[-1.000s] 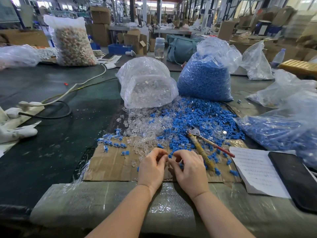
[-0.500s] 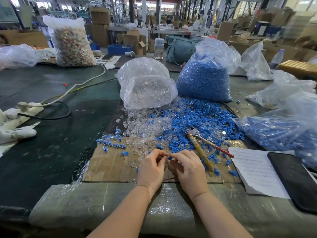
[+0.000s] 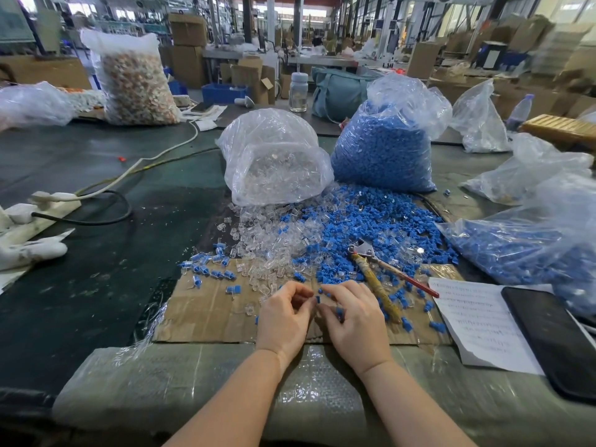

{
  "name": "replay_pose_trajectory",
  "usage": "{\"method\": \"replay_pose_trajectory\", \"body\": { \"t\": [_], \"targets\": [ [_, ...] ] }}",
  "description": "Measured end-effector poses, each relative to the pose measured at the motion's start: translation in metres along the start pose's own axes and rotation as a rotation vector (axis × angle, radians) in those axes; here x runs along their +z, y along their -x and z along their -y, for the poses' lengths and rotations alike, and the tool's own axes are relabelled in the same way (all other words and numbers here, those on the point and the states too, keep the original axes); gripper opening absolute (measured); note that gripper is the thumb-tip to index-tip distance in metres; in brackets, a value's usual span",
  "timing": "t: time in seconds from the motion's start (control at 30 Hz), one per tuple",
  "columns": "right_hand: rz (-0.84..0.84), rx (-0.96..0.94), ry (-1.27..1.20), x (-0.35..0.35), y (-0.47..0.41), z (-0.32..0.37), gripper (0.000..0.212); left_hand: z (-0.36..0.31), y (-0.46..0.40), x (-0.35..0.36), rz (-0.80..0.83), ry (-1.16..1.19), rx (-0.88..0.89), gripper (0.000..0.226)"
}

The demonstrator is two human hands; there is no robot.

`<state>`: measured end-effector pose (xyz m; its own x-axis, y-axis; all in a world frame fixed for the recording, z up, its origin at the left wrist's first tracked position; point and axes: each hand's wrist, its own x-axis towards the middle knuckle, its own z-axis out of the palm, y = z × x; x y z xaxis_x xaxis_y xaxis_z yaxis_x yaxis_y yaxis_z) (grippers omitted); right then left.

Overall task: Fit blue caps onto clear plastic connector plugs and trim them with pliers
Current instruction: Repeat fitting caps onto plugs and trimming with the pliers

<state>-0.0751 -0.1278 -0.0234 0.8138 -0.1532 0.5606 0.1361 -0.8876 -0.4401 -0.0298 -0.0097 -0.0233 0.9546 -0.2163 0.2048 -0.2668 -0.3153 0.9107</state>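
Our left hand (image 3: 283,317) and right hand (image 3: 353,321) pinch a blue cap (image 3: 318,299) in a closed grip; right of it, the paper's (image 3: 477,321) writing is illegible.

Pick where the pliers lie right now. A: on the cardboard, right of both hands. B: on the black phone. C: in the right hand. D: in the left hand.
A: the pliers lie among blue caps on the cardboard, untouched by the right hand.
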Motion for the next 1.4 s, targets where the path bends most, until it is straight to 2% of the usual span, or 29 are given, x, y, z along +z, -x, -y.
{"method": "replay_pose_trajectory", "body": {
  "t": [0.13, 0.23, 0.33, 0.4, 0.5, 0.57, 0.7, 0.87, 0.97, 1.03, 1.17, 1.23, 1.4],
  "targets": [
    [-0.097, 0.099, 0.051, -0.003, -0.005, -0.003, 0.033, 0.000, 0.000, 0.000, 0.010, 0.014, -0.024, 0.023],
    [-0.085, 0.153, 0.132, -0.008, -0.010, -0.010, 0.040, 0.000, 0.000, 0.000, 0.008, 0.014, -0.031, 0.022],
    [0.022, 0.369, 0.336, -0.016, -0.022, -0.022, 0.049, -0.002, 0.000, -0.001, 0.007, 0.025, -0.049, 0.022],
    [0.169, 0.559, 0.489, -0.022, -0.029, -0.032, 0.060, -0.003, -0.001, -0.001, -0.003, 0.040, -0.061, 0.023],
    [0.404, 0.737, 0.535, -0.028, -0.035, -0.043, 0.073, -0.004, -0.003, -0.001, -0.019, 0.068, -0.089, 0.023],
    [0.488, 0.756, 0.548, -0.030, -0.039, -0.045, 0.077, -0.005, -0.005, -0.001, -0.026, 0.081, -0.108, 0.022],
    [0.482, 0.724, 0.562, -0.031, -0.046, -0.042, 0.073, -0.008, -0.011, -0.003, -0.007, 0.114, -0.156, 0.018],
    [0.395, 0.631, 0.593, -0.038, -0.053, -0.029, 0.045, -0.017, -0.020, -0.007, -0.012, 0.237, -0.215, 0.010],
    [0.395, 0.562, 0.444, -0.044, -0.062, -0.022, 0.036, -0.026, -0.030, -0.011, -0.027, 0.358, -0.261, 0.007],
    [0.453, 0.566, 0.184, -0.046, -0.069, -0.015, 0.027, -0.032, -0.039, -0.014, -0.050, 0.416, -0.299, 0.005],
    [0.639, 0.788, -0.428, -0.052, -0.072, 0.002, 0.015, -0.039, -0.054, -0.019, -0.080, 0.468, -0.348, 0.009],
    [0.695, 0.840, -0.548, -0.054, -0.071, 0.005, 0.015, -0.040, -0.059, -0.022, -0.085, 0.478, -0.370, 0.010],
    [0.758, 0.848, -0.677, -0.056, -0.074, 0.009, 0.017, -0.035, -0.067, -0.026, -0.132, 0.474, -0.430, 0.006]
  ]
}}
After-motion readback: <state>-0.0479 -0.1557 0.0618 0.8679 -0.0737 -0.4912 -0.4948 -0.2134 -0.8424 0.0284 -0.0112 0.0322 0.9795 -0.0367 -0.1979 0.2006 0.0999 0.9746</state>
